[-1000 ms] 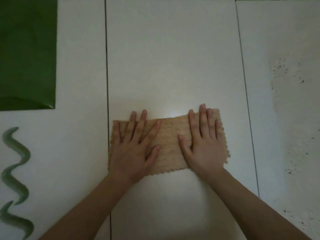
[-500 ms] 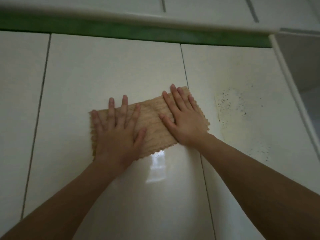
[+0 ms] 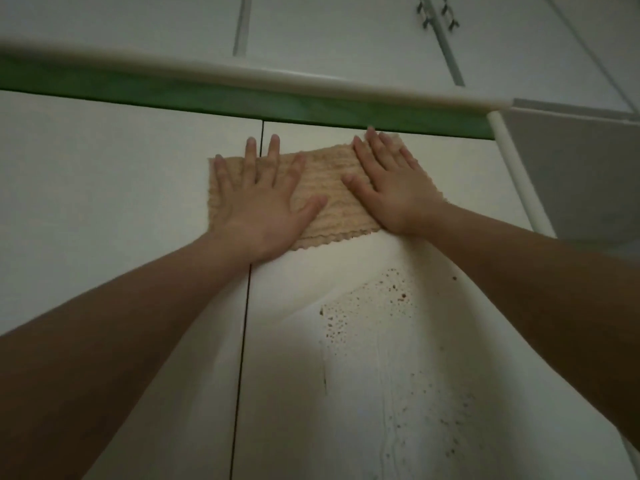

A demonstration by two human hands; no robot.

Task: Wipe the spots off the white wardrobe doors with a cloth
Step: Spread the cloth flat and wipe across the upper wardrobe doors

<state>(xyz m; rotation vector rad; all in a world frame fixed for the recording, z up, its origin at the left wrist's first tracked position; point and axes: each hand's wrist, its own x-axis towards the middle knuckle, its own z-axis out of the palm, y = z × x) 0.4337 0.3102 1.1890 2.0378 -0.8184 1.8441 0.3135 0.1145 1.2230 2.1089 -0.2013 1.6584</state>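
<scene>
A tan cloth with a scalloped edge lies flat against the white wardrobe door, near its top edge. My left hand presses on the cloth's left half with fingers spread. My right hand presses on the right half, fingers together and pointing up. The cloth straddles the dark seam between two doors. Below the cloth, brown spots cluster on the right door, with more dark specks lower down and faint wet streaks beside them.
A green strip runs above the doors under a white rounded ledge. Upper cabinet doors carry metal handles at top right. A white post and grey side panel stand on the right.
Both hands have slid the cloth up and rightward, from the middle door across the seam to the top of the spotted door. The view has tilted up, so the spots now lie below the cloth.
</scene>
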